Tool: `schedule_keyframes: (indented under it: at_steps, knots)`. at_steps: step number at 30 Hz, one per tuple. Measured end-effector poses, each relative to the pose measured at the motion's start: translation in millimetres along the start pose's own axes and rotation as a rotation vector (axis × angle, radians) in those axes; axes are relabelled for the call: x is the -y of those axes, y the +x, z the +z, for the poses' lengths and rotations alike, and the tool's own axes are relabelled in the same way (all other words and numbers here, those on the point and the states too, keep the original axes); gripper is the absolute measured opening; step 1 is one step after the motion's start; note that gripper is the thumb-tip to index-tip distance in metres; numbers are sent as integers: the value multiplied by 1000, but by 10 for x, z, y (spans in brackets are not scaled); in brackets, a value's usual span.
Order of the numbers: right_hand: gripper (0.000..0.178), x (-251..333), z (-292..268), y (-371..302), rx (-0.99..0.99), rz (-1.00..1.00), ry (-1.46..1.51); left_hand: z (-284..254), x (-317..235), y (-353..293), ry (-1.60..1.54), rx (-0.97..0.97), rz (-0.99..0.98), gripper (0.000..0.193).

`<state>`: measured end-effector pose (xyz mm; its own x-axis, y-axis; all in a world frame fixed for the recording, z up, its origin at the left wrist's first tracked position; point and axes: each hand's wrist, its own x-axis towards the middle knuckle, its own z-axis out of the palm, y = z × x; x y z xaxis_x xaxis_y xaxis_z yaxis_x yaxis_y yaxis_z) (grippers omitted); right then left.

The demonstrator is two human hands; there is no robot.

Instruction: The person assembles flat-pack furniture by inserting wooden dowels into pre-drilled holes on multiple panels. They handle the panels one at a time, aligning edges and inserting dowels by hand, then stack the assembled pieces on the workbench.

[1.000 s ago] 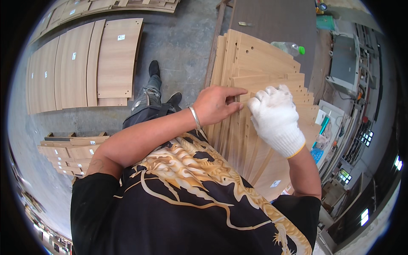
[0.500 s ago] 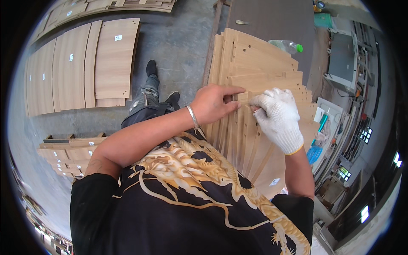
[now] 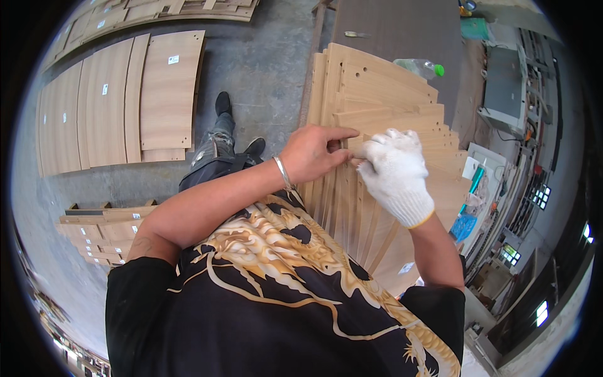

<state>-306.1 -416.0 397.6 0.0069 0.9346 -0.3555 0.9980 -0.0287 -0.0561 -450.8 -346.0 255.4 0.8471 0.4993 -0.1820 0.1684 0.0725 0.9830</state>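
Observation:
A fanned stack of light wood-grain boards [image 3: 383, 81] lies in front of me, several with drilled holes along their edges. My bare left hand [image 3: 316, 152], a silver bangle at its wrist, grips the edge of an upper board between its forefinger and thumb. Close beside the thumb, my right hand [image 3: 397, 169] wears a white knit glove with bare fingertips showing. Its fingers are pinched together at the same board edge; whatever they hold is too small or hidden to make out.
A clear bottle with a green cap [image 3: 422, 68] lies beyond the stack on a dark tabletop [image 3: 396, 28]. Labelled panels [image 3: 166, 94] lie on the left, with more boards [image 3: 103, 232] stacked nearer. A teal tube [image 3: 474, 182] and blue plastic wrap [image 3: 463, 227] are at the right.
My gloved right hand has moved left along the board, closer to my left thumb. My left hand stays nearly in place at the board's edge.

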Motion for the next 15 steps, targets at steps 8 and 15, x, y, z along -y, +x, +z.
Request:
schedule_keyframes:
  at_steps: [8,15]
  knots:
    - [15,-160,-216,-346,-518,414,732,-1,-41,-39,3,-19,11,41]
    - [10,-201,101,-839,-669,540,803,44,-137,-172,10,-37,108,34]
